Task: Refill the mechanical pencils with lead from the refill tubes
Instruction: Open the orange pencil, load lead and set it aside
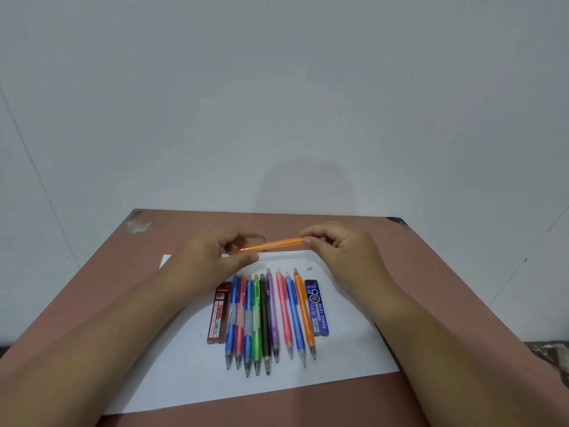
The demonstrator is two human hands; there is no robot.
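Observation:
An orange mechanical pencil [271,244] is held level above the far edge of a white sheet [191,371]. My left hand [215,257] grips its left end and my right hand [341,251] pinches its right end between thumb and fingers. Below the hands, several coloured mechanical pencils [264,318] lie side by side on the sheet, tips toward me. A red lead refill tube [219,312] lies to their left and a blue lead refill tube [317,306] to their right. A small white piece [308,268] lies on the sheet near my right hand.
The sheet lies on a brown table [431,272] that stands against a plain white wall. The table's far corners [398,221] are chipped. A dark floor strip [548,352] shows at the right.

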